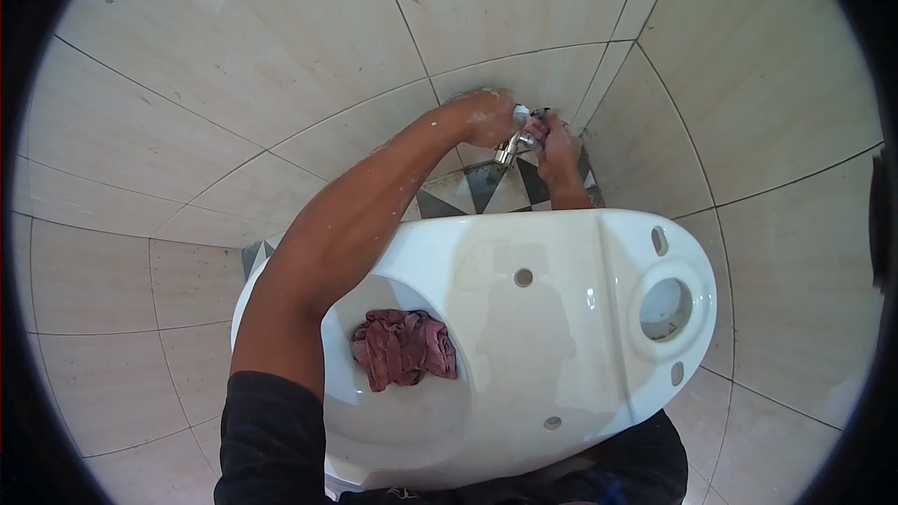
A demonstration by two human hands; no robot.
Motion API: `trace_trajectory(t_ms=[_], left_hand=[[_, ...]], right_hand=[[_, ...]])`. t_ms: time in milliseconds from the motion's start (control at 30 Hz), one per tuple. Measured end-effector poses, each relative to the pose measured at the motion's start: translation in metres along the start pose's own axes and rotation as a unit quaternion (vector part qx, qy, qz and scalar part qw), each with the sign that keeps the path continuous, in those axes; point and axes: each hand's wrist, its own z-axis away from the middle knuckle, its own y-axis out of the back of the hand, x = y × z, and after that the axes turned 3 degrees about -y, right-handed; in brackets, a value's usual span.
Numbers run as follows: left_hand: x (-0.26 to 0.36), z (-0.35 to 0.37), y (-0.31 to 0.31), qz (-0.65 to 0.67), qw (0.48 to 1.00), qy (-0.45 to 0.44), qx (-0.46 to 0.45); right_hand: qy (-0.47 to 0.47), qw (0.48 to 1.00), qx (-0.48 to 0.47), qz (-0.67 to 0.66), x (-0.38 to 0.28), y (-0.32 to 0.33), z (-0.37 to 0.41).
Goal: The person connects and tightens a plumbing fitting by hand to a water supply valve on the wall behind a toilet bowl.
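Near the wall corner, a chrome tap (508, 149) sticks out low above the floor. My left hand (486, 117) is curled close over it, with a small white piece (521, 111) at the fingertips; I cannot tell what this piece is. From the other side, my right hand (558, 145) closes its fingers around the wall end of the tap, and they partly hide it. Specks of pale residue dot my left hand and forearm. Below my arms lies a white toilet (524, 346), and a crumpled dark red cloth (402, 348) rests in its bowl.
Tiled walls (281, 56) meet in a corner just right of my hands. Black and white patterned floor tiles (458, 192) show between toilet and wall. The toilet's rear deck has a large round opening (666, 309). My left forearm passes over the bowl's rim.
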Motion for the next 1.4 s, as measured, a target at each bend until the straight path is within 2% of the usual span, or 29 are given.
trace_trajectory(t_ms=[67, 133, 167, 233, 267, 300, 333, 367, 433, 467, 500, 533, 567, 633, 733, 767, 833, 867, 933, 967, 1033, 1067, 1100, 1133, 1167, 1233, 1333, 1400], left_hand=[[-0.001, 0.0, -0.001, 0.005, 1.0, -0.001, 0.007], [-0.003, -0.001, -0.003, 0.011, 1.0, -0.001, 0.011], [-0.002, 0.0, -0.003, 0.007, 1.0, -0.005, 0.019], [0.0, 0.001, -0.001, 0.002, 1.0, -0.009, 0.027], [0.0, 0.001, -0.001, 0.002, 1.0, -0.004, 0.027], [0.0, 0.001, -0.001, 0.002, 1.0, 0.001, 0.028], [-0.001, 0.001, -0.001, 0.002, 1.0, 0.001, 0.027], [-0.002, 0.001, -0.001, 0.005, 1.0, -0.003, 0.03], [-0.003, 0.001, -0.002, 0.01, 0.999, -0.006, 0.032], [-0.002, 0.002, -0.001, 0.011, 1.0, -0.003, 0.025], [-0.001, 0.002, 0.001, 0.012, 1.0, -0.002, 0.019], [0.001, 0.002, 0.002, 0.013, 1.0, -0.003, 0.018], [0.003, 0.003, 0.003, 0.015, 1.0, -0.003, 0.016], [0.003, 0.003, 0.004, 0.016, 1.0, -0.002, 0.013], [0.001, -0.001, 0.0, 0.017, 1.0, 0.004, 0.001], [0.001, 0.0, -0.001, 0.002, 1.0, -0.009, 0.023], [0.002, 0.0, -0.001, -0.014, 0.999, -0.021, 0.044], [0.002, 0.0, 0.0, -0.008, 0.999, -0.017, 0.029], [0.002, 0.0, 0.001, -0.004, 1.0, -0.014, 0.016], [0.001, 0.0, 0.0, -0.004, 1.0, -0.015, 0.02], [0.001, 0.003, 0.0, -0.004, 1.0, -0.017, 0.026], [0.002, 0.004, 0.001, -0.001, 1.0, -0.012, 0.025], [0.002, 0.004, 0.001, 0.002, 1.0, -0.008, 0.024], [0.001, 0.004, 0.001, 0.002, 1.0, -0.008, 0.024], [0.0, 0.003, 0.0, 0.006, 1.0, -0.003, 0.02], [-0.001, 0.001, -0.003, 0.012, 1.0, 0.002, 0.016], [-0.002, 0.0, -0.004, -0.008, 0.999, -0.008, 0.033], [-0.002, -0.002, -0.004, -0.001, 1.0, 0.004, 0.009]], right_hand=[[-0.033, 0.999, -0.007, -0.039, 0.002, 0.002, -0.007], [0.036, 0.999, 0.016, -0.004, 0.007, 0.0, -0.014], [0.036, 0.999, 0.017, -0.005, 0.011, 0.002, -0.016], [0.226, 0.968, -0.014, 0.104, 0.02, 0.004, -0.021], [0.226, 0.969, -0.014, 0.104, 0.018, 0.004, -0.015], [0.347, 0.901, 0.019, 0.26, 0.014, 0.005, -0.006], [0.452, 0.793, 0.051, 0.405, 0.01, 0.003, 0.001], [0.452, 0.793, 0.051, 0.406, 0.014, 0.005, -0.002], [0.333, 0.908, 0.039, 0.254, 0.023, 0.006, -0.01], [0.331, 0.908, 0.04, 0.254, 0.016, 0.003, -0.006], [0.119, 0.985, 0.015, 0.122, 0.004, 0.002, -0.004], [-0.101, 0.995, -0.011, -0.018, -0.003, 0.002, -0.004], [-0.101, 0.995, -0.01, -0.018, -0.007, 0.001, -0.002], [-0.131, 0.984, -0.064, -0.098, -0.007, 0.001, -0.008], [-0.099, 0.989, -0.056, -0.095, -0.001, 0.005, -0.024], [-0.097, 0.989, -0.055, -0.096, -0.001, 0.004, -0.023], [0.029, 0.999, -0.016, 0.006, 0.004, 0.0, -0.016], [0.029, 0.999, -0.016, 0.005, 0.006, -0.001, -0.012], [0.202, 0.969, -0.026, 0.142, 0.012, 0.0, -0.014], [0.202, 0.969, -0.027, 0.141, 0.018, 0.003, -0.02], [0.338, 0.887, 0.025, 0.315, 0.031, 0.012, -0.034], [0.338, 0.887, 0.024, 0.315, 0.027, 0.006, -0.026], [0.249, 0.946, 0.028, 0.203, 0.018, -0.005, -0.008], [0.155, 0.984, 0.032, 0.087, 0.011, -0.013, 0.005], [0.155, 0.984, 0.032, 0.087, 0.008, -0.01, 0.003], [-0.08, 0.996, 0.001, -0.049, -0.002, -0.002, -0.003], [-0.078, 0.995, -0.031, -0.06, 0.001, 0.0, -0.01], [-0.059, 0.996, -0.024, -0.054, 0.001, 0.001, -0.012]])
